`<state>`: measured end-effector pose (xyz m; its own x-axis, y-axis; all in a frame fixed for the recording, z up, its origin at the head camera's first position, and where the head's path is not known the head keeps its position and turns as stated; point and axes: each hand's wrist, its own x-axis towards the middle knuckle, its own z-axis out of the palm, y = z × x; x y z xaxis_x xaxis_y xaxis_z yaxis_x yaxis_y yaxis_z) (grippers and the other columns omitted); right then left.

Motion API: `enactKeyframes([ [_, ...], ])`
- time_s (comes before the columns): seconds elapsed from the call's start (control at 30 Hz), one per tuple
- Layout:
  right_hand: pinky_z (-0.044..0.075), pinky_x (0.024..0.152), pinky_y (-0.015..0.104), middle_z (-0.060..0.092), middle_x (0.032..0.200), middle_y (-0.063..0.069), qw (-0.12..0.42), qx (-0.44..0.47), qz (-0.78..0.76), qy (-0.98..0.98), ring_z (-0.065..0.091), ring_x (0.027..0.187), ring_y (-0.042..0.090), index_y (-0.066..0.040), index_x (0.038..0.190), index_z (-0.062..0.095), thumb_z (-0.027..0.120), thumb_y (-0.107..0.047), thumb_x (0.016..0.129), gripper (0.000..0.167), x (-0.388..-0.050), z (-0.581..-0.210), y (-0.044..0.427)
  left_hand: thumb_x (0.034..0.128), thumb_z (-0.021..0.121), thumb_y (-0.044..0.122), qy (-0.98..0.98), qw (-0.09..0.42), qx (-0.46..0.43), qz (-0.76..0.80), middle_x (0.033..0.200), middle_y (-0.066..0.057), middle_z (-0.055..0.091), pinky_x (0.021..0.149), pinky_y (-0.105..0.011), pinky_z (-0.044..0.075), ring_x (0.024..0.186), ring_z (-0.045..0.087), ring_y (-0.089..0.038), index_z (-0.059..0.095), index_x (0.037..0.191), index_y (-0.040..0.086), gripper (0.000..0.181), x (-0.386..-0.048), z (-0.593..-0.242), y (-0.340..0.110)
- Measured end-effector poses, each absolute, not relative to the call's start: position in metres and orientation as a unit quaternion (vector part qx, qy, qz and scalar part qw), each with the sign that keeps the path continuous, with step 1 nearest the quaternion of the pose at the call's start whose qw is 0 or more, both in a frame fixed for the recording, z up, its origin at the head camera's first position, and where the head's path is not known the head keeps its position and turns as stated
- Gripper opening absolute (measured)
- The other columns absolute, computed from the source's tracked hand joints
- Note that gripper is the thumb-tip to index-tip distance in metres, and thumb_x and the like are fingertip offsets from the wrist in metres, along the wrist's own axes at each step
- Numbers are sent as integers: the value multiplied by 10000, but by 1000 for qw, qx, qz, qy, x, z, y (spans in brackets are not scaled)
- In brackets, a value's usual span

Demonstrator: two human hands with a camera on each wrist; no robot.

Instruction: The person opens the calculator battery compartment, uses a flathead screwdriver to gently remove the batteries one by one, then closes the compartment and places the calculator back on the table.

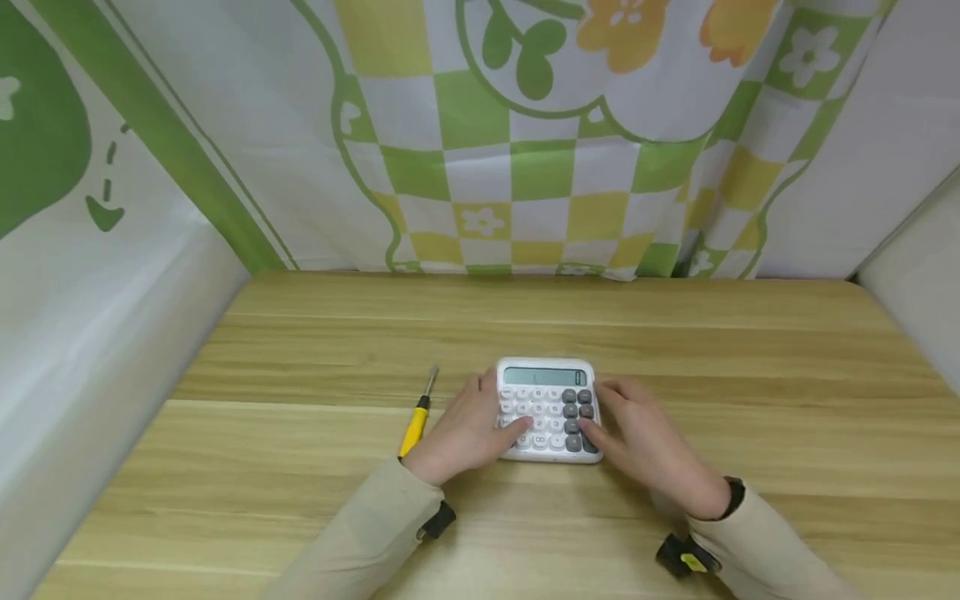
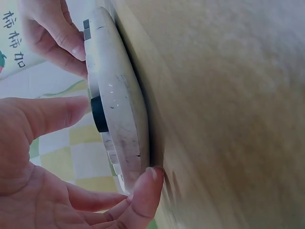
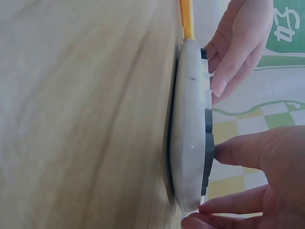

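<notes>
A white calculator (image 1: pixel 546 402) lies face up on the wooden table, with white and grey keys and a display that appears to read 0. My left hand (image 1: pixel 467 432) holds its left side, fingers along the edge and thumb over the lower white keys. On the opposite side, my right hand (image 1: pixel 647 437) has its fingers at the edge and its thumb at the grey keys. Scuffs mark the calculator's pale side (image 2: pixel 125 109) in the left wrist view. The right wrist view shows the right thumb (image 3: pixel 238 150) touching a dark key.
Left of the calculator, close by my left wrist, lies a screwdriver (image 1: pixel 414 429) with a yellow handle, black collar and metal shaft. A checked green, yellow and white cloth (image 1: pixel 543 175) hangs behind the table's far edge. White panels stand at both sides.
</notes>
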<state>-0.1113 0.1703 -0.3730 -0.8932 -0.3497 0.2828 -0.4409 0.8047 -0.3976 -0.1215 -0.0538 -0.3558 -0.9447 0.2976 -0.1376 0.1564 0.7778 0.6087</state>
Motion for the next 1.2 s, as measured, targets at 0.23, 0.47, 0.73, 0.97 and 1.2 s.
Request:
enactKeyframes([
  [0.23,522,843,480,620,1090,256,91,203,240,-945,622,976,358,126,1155,607,729,-135,833,432,-109,-372,166,886,671,341,933,131,109,317,1339,-311,427,993,-495,432,1145,499,-365,261,1463,-55,811,-125,-358,-52],
  [0.47,519,855,486,626,1105,276,88,206,234,-946,619,1000,379,132,1153,608,737,-146,829,446,-105,-370,160,895,655,352,930,136,92,330,1358,-301,413,982,-495,435,1137,504,-353,271,1471,-34,793,-126,-360,-52],
  [0.73,501,891,507,623,1142,295,70,193,228,-952,605,1055,403,150,1188,581,725,-207,852,511,-105,-369,156,904,643,332,924,122,91,351,1306,-295,455,951,-508,442,1109,500,-354,310,1459,-24,739,-126,-360,-51],
  [0.97,471,939,529,586,1209,320,42,183,232,-954,570,1126,435,157,1222,553,704,-270,872,572,-105,-364,158,854,706,307,913,111,89,383,1128,-193,541,803,-423,468,977,493,-282,451,1360,21,634,-130,-361,-48],
  [1.2,453,946,557,556,1263,315,16,182,224,-957,545,1157,444,87,1301,530,688,-448,852,716,-103,-364,158,829,725,267,883,96,78,453,1079,-155,563,840,-409,475,940,523,-244,554,1177,13,464,-133,-363,-47],
])
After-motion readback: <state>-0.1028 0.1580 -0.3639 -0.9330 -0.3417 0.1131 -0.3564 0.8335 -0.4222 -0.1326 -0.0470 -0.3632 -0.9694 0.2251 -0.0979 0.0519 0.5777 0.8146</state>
